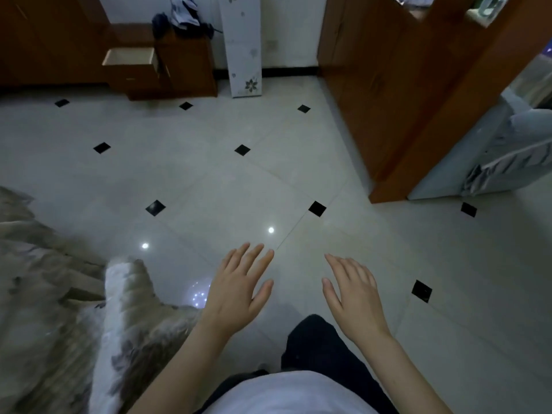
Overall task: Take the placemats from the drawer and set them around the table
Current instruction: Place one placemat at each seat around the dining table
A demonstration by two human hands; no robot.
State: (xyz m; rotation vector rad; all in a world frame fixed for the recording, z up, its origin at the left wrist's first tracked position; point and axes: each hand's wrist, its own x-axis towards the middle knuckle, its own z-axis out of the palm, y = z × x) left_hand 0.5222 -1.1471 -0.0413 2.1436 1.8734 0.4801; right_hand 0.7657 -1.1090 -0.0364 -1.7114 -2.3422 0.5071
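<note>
A drawer (pixel 129 58) stands pulled open in a small brown wooden cabinet (pixel 185 67) at the far left wall; its pale inside shows, and I cannot see any placemats in it. My left hand (pixel 236 288) and my right hand (pixel 352 294) hang in front of me above the tiled floor, palms down, fingers straight and spread, holding nothing. Both are far from the drawer. No table is in view.
White floor tiles with small black diamonds (pixel 242 150) stretch ahead. A crumpled beige blanket (pixel 59 294) lies at my left. A brown wooden door (pixel 388 100) stands at the right with a pale covered piece of furniture (pixel 507 144) behind it. A tall white floral unit (pixel 243 46) stands at the back wall.
</note>
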